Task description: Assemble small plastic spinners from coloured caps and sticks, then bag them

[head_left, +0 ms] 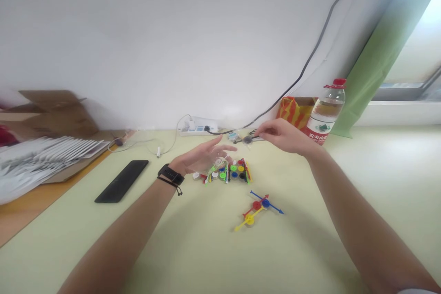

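My left hand (203, 156) hovers open, palm up, just above a small pile of coloured plastic wheels and sticks (229, 172) on the pale yellow table (193, 248). A black band sits on that wrist. My right hand (284, 135) is raised behind the pile and pinches a small dark wheel on a thin stick (247, 139) between thumb and fingers. Nearer to me lies a little assembly (258, 209) of blue, red and yellow sticks joined with wheels, apart from both hands.
A black phone (121, 181) lies to the left. A white power strip (198, 127) with cables sits by the wall. A water bottle (325, 112) and an orange bag (291, 110) stand at the back right. Grey sheets (37, 158) and cardboard (58, 110) fill the far left.
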### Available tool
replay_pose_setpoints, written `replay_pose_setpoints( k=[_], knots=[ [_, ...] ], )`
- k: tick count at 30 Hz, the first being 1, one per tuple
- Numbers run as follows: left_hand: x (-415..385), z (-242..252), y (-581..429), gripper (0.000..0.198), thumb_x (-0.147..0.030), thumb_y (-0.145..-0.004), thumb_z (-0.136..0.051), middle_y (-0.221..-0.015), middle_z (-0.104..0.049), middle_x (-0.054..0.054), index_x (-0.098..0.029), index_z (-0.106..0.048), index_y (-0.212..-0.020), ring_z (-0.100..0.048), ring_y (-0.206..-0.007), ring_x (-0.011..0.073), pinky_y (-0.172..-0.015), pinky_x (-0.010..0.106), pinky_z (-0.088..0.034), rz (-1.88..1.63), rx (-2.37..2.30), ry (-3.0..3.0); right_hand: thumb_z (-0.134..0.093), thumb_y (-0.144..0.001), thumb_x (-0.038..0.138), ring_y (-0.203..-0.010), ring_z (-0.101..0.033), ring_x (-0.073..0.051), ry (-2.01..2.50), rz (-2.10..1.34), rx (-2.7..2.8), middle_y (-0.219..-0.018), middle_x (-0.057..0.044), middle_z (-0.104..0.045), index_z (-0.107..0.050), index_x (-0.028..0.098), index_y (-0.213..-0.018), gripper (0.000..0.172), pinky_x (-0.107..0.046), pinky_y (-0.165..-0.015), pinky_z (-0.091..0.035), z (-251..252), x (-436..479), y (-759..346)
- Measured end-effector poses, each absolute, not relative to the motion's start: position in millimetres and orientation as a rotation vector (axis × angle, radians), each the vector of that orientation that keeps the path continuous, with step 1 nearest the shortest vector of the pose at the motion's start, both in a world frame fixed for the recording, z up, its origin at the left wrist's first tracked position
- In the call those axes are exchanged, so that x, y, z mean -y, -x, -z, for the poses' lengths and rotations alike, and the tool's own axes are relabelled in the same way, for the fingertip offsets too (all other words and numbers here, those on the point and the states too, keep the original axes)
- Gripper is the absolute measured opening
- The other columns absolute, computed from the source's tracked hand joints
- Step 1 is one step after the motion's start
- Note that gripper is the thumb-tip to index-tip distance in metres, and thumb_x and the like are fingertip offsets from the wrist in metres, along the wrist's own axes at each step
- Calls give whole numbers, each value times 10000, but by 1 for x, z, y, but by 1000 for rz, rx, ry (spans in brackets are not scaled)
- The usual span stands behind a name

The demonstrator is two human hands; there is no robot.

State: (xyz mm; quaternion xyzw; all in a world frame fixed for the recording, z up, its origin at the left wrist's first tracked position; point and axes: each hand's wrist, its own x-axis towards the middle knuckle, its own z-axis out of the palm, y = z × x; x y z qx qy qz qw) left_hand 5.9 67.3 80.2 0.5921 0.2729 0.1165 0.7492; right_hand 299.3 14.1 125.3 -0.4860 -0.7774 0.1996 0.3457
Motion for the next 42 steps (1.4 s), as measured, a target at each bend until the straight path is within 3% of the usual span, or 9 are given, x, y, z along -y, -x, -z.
replay_pose_setpoints(
  k=[13,19,22,25,29,34,37,42],
  knots=[
    [-51,-87,-18,628,-719,-929,-478,-1142,-691,96,-229,-653,-1280,-620,-775,179,-604,259,-446,-259,-637,-1234,-733,-788,312,-788,-672,-203,1169,-754,1824,-886,-62,-769,-786,185,-901,178,-287,-635,-487,-108,-15,-257],
    [-41,-90,-28,621,-688,-947,-480,-932,-706,90,-150,-698,-1168,-582,-689,161,-639,263,-456,-330,-647,-1258,-785,-742,310,-788,-689,-211,1252,-789,1777,-847,-64,-772,-783,173,-841,169,-284,-655,-489,-101,-15,-247],
    [-40,-87,-33,620,-688,-956,-460,-982,-708,94,-155,-710,-1149,-575,-697,152,-671,266,-457,-362,-643,-1290,-819,-721,337,-806,-699,-224,1238,-838,1758,-849,-74,-775,-784,163,-882,239,-280,-651,-488,-99,-13,-244],
    [-41,-81,-37,601,-677,-961,-463,-1028,-709,105,-168,-702,-1173,-600,-785,176,-738,282,-460,-402,-597,-1320,-772,-789,419,-810,-687,-214,1209,-916,1805,-878,-74,-778,-789,168,-938,292,-281,-662,-478,-102,-10,-243],
    [-44,-75,-37,650,-696,-965,-425,-1103,-714,123,-179,-656,-1283,-618,-892,218,-819,322,-450,-436,-582,-1338,-533,-946,588,-838,-639,-192,1208,-889,1844,-943,-75,-775,-788,181,-906,482,-277,-656,-434,-114,-6,-249],
    [-49,-77,-33,738,-740,-945,-385,-1066,-730,153,-132,-683,-1237,-636,-849,235,-814,339,-460,-386,-592,-1309,-791,-766,521,-665,-568,-155,1085,-921,2100,-765,-18,-716,-773,205,-1062,434,-269,-579,-396,-128,-3,-271],
    [-51,-77,-31,741,-742,-947,-374,-1100,-728,159,-145,-666,-1275,-651,-857,233,-793,327,-470,-347,-544,-1243,-793,-765,482,-734,-621,-188,1060,-855,2089,-790,-39,-734,-796,214,-970,336,-292,-634,-462,-134,-1,-279],
    [-57,-68,-27,699,-707,-935,-451,-1137,-710,172,-143,-635,-1306,-647,-741,215,-700,321,-476,-302,-493,-1028,-736,-824,425,-968,-685,-242,1024,-793,1916,-953,-70,-769,-768,202,-879,232,-353,-862,-528,-134,-2,-281]
  ],
)
